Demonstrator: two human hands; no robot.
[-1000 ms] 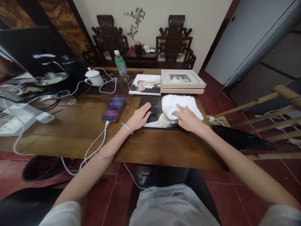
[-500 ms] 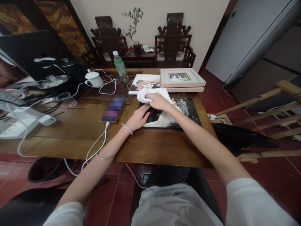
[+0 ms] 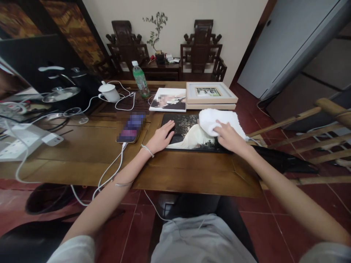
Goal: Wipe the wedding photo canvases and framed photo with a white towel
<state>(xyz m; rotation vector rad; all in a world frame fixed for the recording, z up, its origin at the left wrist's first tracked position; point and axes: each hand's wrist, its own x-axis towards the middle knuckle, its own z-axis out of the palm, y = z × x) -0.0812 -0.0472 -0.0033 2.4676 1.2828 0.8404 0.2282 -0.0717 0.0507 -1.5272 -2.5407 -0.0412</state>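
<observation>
A dark wedding photo panel (image 3: 189, 136) lies flat near the table's front right. My left hand (image 3: 161, 137) rests on its left edge, fingers stretched out and flat. Over the panel's right side is a folded white towel (image 3: 222, 120). My right hand (image 3: 231, 138) grips it from the near side, fingers bent into the cloth. The towel and hand cover the right part of the picture.
Behind the panel lie a white-edged photo print (image 3: 170, 100) and stacked pale picture frames (image 3: 211, 95). A phone (image 3: 131, 128) on a charging cable is to the left. Beyond stand a green-labelled bottle (image 3: 141, 80), a lidded white cup (image 3: 109, 92) and a power strip (image 3: 24, 140).
My right hand has moved the towel from the panel's upper left across to its right side, uncovering the left part of the picture. My left hand has stayed in place.
</observation>
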